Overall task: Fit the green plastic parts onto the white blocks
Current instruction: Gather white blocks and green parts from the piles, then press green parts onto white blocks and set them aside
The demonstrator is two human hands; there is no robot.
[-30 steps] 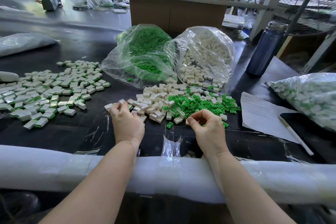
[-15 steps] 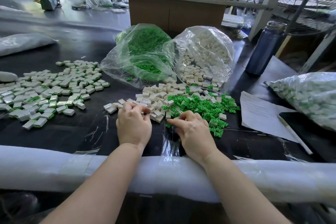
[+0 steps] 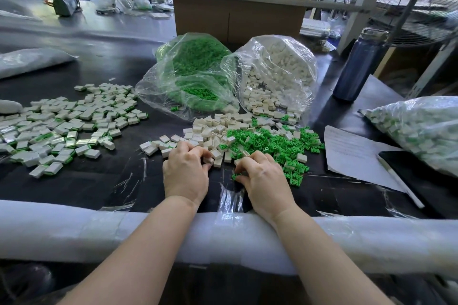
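Observation:
Loose white blocks (image 3: 213, 132) lie in a heap on the black table, with a heap of small green plastic parts (image 3: 277, 143) just to their right. My left hand (image 3: 186, 171) sits at the near edge of the white heap, its fingers curled round a white block (image 3: 208, 160). My right hand (image 3: 262, 181) is beside it, fingertips pinching a green part (image 3: 235, 176) against the table. The two hands are a few centimetres apart.
Fitted white-and-green blocks (image 3: 64, 129) spread over the table's left. Open bags of green parts (image 3: 195, 77) and white blocks (image 3: 275, 77) stand behind the heaps. A dark bottle (image 3: 357, 67), paper sheet (image 3: 352, 153), pen (image 3: 399, 181) and full bag (image 3: 421, 129) lie right. A padded white rail (image 3: 74, 230) lines the near edge.
My left hand moved right to the near edge of the white heap and took a block. My right hand swung left and down from the green heap, now pinching a green part.

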